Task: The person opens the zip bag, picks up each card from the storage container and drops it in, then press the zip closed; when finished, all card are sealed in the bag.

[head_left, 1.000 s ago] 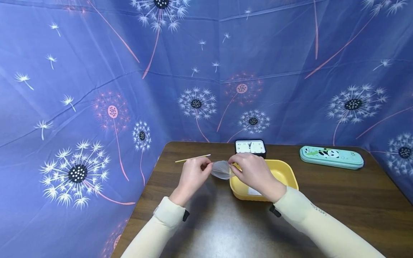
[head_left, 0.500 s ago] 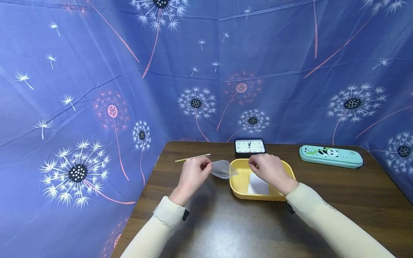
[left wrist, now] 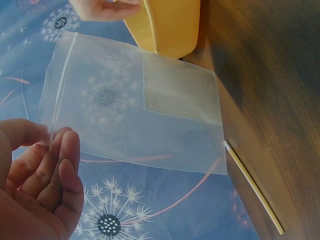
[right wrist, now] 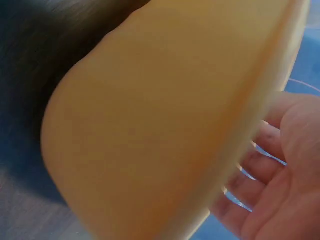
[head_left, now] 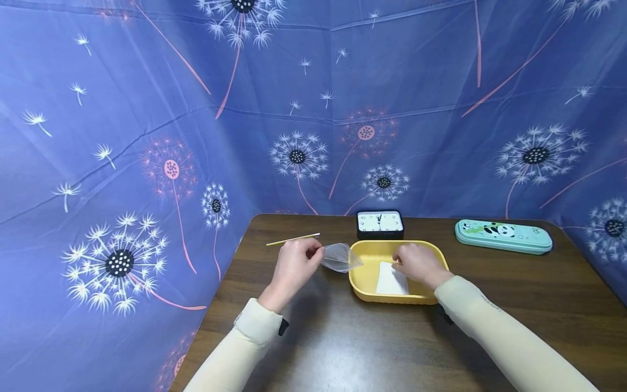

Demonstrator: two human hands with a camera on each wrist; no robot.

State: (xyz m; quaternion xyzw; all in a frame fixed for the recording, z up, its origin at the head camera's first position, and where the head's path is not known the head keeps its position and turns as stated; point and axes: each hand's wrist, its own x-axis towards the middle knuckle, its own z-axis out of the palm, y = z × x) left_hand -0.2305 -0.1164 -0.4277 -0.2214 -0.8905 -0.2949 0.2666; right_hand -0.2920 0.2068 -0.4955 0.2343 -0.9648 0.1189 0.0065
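Pinching a clear plastic bag (head_left: 340,257) by its edge between thumb and fingertips, the left hand (head_left: 293,265) holds it just off the yellow tray (head_left: 363,294), while the right hand (head_left: 415,263) reaches inside, loosely curled fingers (head_left: 399,260) touching a white paper (head_left: 390,282).

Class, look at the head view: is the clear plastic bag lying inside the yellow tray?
No. The left hand holds the clear plastic bag up beside the yellow tray, which contains only a white sheet.
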